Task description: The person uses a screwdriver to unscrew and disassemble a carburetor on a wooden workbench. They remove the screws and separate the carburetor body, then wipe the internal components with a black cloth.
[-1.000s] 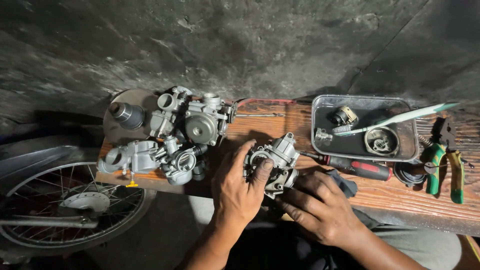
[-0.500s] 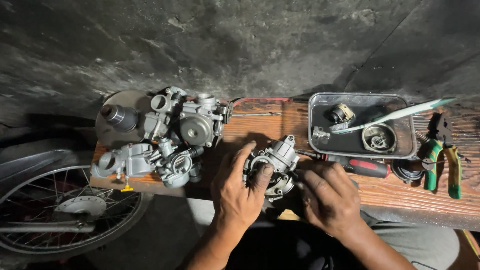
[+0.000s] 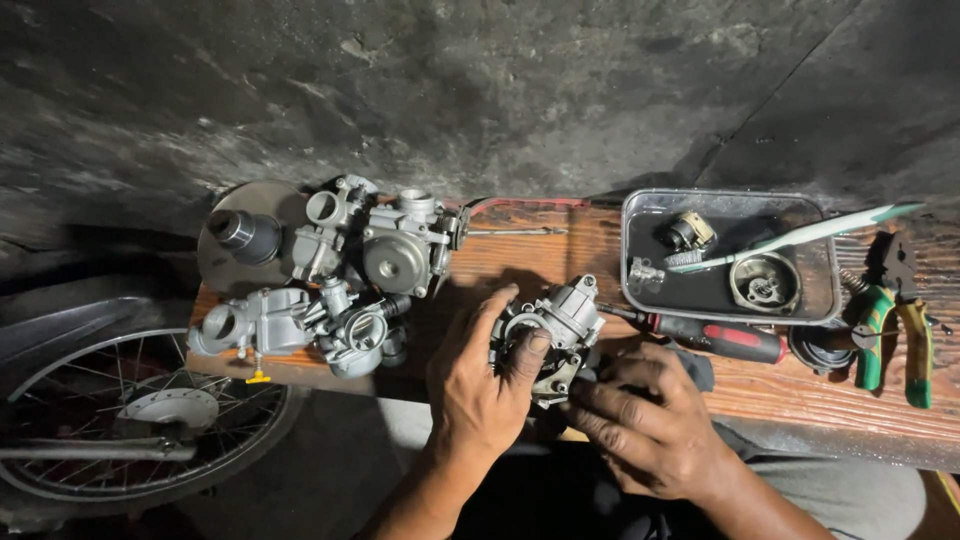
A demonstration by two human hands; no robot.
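A wooden desk (image 3: 520, 260) runs across the scene against a dark wall, and at its near edge, about the middle, sits a grey metal carburetor (image 3: 556, 328) held by both hands. The left hand (image 3: 480, 385) wraps its left side, the thumb pressed over a round opening on top and the fingers curled round the far side, so that grip is closed on the body. The right hand (image 3: 650, 425) comes in from the near right with fingertips bent against the lower part of the carburetor; its grip seems closed on that underside, though the contact is shadowed and hard to make out. The carburetor's long axis runs slantwise, its capped end pointing far and right, its darker end toward the person. To the far left lies a cluster of other carburetors (image 3: 345, 275) beside a dark round cylinder (image 3: 243, 233) on a flat disc. To the right stands a rectangular metal tray (image 3: 640, 285) holding small parts, with a pale toothbrush (image 3: 800, 235) laid across it. A screwdriver with a red and black handle (image 3: 725, 340) lies just near the tray, and green-handled pliers (image 3: 895, 330) lie at the far right. Below the desk on the left a spoked wheel (image 3: 130, 420) shows.
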